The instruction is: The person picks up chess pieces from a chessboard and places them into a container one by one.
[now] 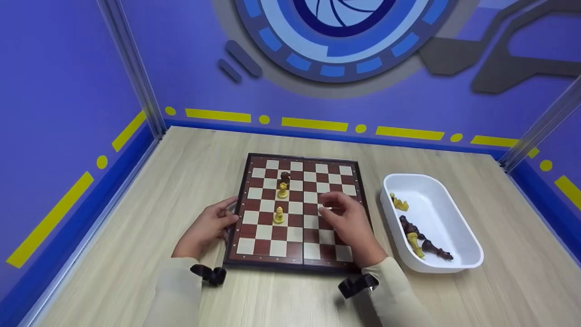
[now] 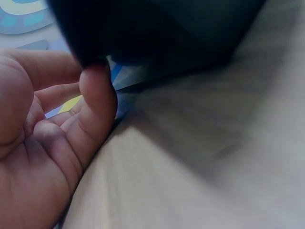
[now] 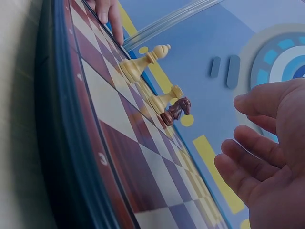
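Note:
A folding chessboard (image 1: 297,261) with brown and cream squares lies on the table. My left hand (image 1: 206,229) grips its left edge between thumb and fingers; in the left wrist view a fingertip (image 2: 97,93) meets the board's dark side. Over the board's right half hovers my right hand (image 1: 349,225), fingers loosely bent and apart, nothing between them in the right wrist view. Three pieces stand upright on the left half: a yellow bishop (image 1: 279,215), a yellow piece with a crown-like top (image 1: 283,190) farther back, and a dark knight (image 3: 176,112) just behind that.
A white plastic tub (image 1: 467,236) stands right of the board, with several dark and yellow chess pieces lying along its left side. Blue panels (image 1: 190,54) rise behind and beside the wooden table (image 1: 190,172).

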A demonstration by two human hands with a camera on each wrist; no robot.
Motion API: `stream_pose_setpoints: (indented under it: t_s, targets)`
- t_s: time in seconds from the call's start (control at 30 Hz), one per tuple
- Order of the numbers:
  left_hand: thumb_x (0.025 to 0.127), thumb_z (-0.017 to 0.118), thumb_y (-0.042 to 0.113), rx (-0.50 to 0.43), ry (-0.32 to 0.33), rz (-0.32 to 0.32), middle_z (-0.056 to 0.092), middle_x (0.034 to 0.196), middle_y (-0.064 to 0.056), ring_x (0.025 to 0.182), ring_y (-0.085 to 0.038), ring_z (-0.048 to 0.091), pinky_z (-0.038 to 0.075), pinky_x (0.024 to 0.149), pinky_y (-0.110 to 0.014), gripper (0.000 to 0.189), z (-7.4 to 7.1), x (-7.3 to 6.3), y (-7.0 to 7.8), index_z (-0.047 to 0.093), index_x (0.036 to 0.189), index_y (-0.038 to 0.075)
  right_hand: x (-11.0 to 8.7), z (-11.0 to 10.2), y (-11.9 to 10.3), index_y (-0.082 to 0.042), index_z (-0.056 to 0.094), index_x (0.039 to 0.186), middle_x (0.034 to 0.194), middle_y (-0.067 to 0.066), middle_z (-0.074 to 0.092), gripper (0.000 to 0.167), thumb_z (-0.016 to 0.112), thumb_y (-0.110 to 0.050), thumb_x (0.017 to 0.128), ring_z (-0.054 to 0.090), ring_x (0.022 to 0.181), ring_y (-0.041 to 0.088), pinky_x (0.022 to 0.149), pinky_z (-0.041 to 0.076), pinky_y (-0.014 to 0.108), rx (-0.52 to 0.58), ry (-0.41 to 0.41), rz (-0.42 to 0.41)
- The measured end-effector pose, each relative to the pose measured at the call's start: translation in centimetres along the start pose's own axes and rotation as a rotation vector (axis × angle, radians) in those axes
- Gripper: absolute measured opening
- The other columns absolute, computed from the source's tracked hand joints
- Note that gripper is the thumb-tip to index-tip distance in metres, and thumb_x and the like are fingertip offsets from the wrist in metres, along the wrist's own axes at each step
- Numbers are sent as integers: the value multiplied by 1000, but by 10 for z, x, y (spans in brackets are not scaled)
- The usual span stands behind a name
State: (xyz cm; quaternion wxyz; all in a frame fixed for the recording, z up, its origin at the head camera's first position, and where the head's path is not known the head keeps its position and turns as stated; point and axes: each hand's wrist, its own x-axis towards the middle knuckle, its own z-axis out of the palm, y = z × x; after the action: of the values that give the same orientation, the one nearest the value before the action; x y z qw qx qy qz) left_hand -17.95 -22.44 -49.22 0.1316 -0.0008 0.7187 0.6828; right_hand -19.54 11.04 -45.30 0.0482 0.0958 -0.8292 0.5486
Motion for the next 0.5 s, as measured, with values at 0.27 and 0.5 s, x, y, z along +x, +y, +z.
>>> stream_pose_setpoints:
  t_s: [0.27, 0.5]
  targets:
    - [95, 55, 2, 8, 8, -1, 49, 82, -1, 52, -9, 53, 51, 47, -24, 62, -1, 2, -2, 31, 152, 10, -2, 9, -1, -10, 69, 111, 105, 8, 71, 29, 75, -13, 83, 66, 95, 15, 81, 55, 26, -45, -8, -8]
    - [95, 56, 2, 4, 4, 4, 52, 84, -1, 54, -9, 54, 52, 47, -24, 62, -1, 2, -2, 32, 152, 10, -2, 19, -2, -7, 68, 111, 101, 8, 70, 28, 73, -9, 84, 65, 92, 15, 76, 55, 23, -24, -31, -8]
